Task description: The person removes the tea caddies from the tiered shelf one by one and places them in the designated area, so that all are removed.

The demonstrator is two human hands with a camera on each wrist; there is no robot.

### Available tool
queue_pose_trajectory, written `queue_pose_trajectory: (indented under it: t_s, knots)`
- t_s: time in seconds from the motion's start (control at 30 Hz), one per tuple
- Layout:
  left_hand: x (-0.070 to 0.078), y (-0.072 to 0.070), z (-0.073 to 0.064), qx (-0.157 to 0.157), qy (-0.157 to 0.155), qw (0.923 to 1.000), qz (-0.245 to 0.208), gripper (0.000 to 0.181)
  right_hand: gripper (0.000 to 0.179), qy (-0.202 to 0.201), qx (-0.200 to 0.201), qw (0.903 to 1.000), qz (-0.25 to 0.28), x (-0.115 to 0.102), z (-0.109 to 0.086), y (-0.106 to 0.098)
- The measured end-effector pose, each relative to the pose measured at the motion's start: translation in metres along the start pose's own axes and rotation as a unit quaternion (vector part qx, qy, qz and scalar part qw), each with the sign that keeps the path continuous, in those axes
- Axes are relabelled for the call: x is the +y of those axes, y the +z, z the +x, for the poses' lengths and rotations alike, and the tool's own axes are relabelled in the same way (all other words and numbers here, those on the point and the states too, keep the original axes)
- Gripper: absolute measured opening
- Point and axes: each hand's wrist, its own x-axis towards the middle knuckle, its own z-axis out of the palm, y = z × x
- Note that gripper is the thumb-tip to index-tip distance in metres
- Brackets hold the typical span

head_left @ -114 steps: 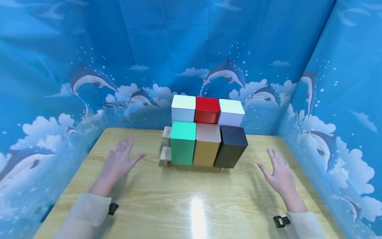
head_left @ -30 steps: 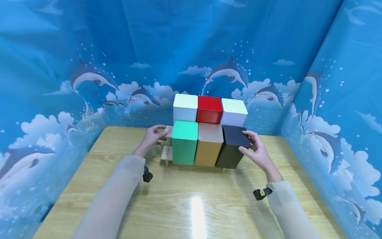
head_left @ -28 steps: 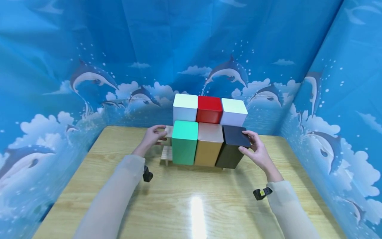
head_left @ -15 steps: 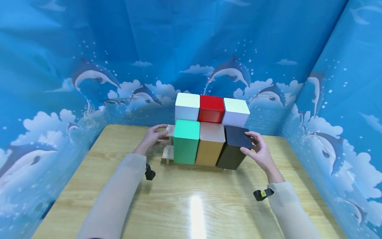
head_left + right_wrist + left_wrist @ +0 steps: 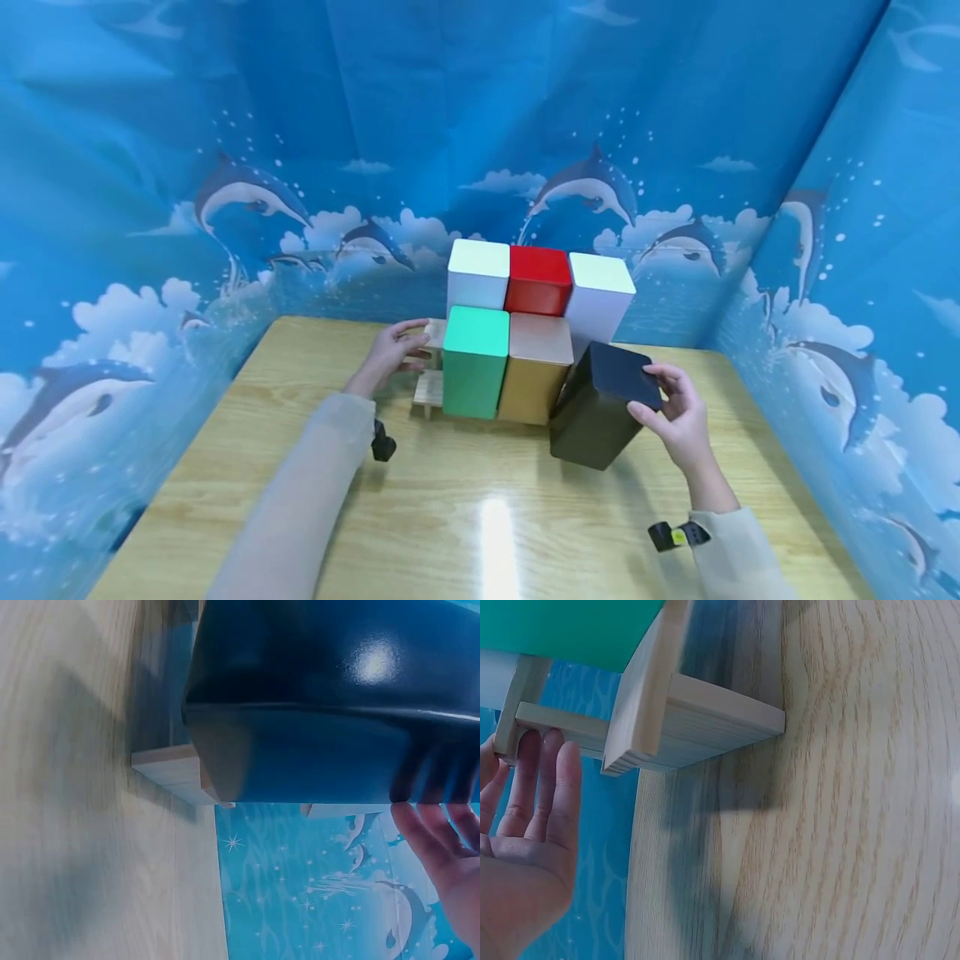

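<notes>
Right now the right hand's grip [image 5: 678, 418] pinches the top end of the black box [image 5: 600, 412], thumb near the front corner and fingers along the right edge. In the right wrist view the fingertips lie against the box's side. The black box is at the right end of the front row, angled and sitting farther forward than its neighbours; whether its base touches anything below, I cannot tell.

Across from it, the left hand's grip [image 5: 388, 357] pinches the left end of the upper step of the wooden stand [image 5: 429, 388], with fingers curled underneath, as the left wrist view shows.

Between the hands, the gold box [image 5: 536, 367] is next to the black one, and the green box [image 5: 476, 362] is just left of that. Behind these run the left white box [image 5: 478, 271], the red box [image 5: 538, 279] and the right white box [image 5: 602, 287].

Both arms wear pale sleeves [image 5: 300, 492], with a small black device [image 5: 384, 443] near each wrist. The stand rests on the wood-grained tabletop [image 5: 420, 517]. Farther out hangs a blue cloth [image 5: 450, 125] printed with dolphins and clouds.
</notes>
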Motion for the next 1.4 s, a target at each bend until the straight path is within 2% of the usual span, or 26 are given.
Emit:
queue_pose_trajectory:
  t_s: [0.2,0.37,0.53,0.8,1.03,1.4]
  knots:
    - [-0.001,0.001,-0.001,0.003,0.000,1.0000,-0.002,0.042,0.049,-0.059,-0.005,0.9980,0.021,-0.006,-0.019,0.000]
    - [-0.002,0.000,-0.003,0.005,0.001,0.9999,-0.011,0.043,0.051,-0.074,-0.022,0.9968,0.021,-0.012,-0.032,0.000]
    - [-0.003,-0.001,-0.002,0.017,-0.003,0.9996,-0.020,0.041,0.051,-0.073,-0.036,0.9966,0.006,-0.014,-0.042,0.005]
    - [-0.005,0.004,0.002,0.003,0.005,0.9991,-0.043,0.043,0.053,-0.066,-0.060,0.9957,-0.026,-0.019,-0.056,0.018]
    - [-0.005,0.005,0.004,0.006,0.011,0.9976,-0.068,0.042,0.055,-0.059,-0.088,0.9940,-0.027,-0.022,-0.058,0.034]
    - [-0.008,0.003,0.007,-0.012,0.009,0.9954,-0.094,0.044,0.058,-0.061,-0.126,0.9900,-0.021,-0.016,-0.060,0.059]
